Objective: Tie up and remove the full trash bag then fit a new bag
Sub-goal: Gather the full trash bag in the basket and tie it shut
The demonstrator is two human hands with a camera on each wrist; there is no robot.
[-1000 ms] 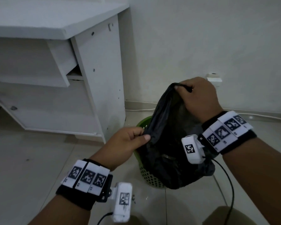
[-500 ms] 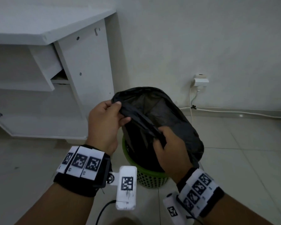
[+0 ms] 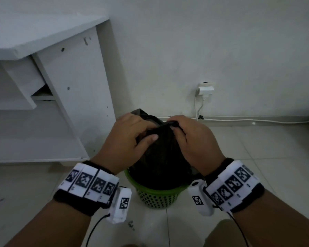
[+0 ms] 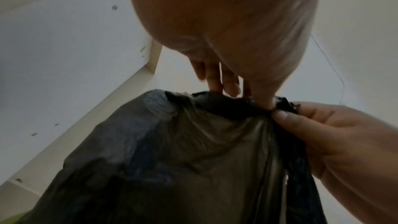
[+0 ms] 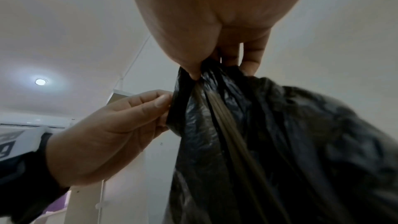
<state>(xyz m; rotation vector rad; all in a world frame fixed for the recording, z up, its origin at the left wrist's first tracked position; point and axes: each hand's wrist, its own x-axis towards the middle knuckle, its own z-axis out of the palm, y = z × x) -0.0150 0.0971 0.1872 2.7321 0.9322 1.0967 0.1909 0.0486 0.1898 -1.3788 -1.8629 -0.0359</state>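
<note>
1. 0.5 s earlier the bag mouth gaped wide; by this moment both hands had bunched it shut at frame centre.
2. Left hand (image 3: 130, 138) and right hand (image 3: 191, 139) each pinched the gathered neck of the trash bag (image 3: 161, 157), thumbs nearly touching.
3. Bag sat in the green basket (image 3: 157, 195), lower centre. Likely meaning: gathered, knot not yet tied.
4. Count: 2 hands, 1 bag, 1 basket, 1 wall plug (image 3: 205, 90).
</note>
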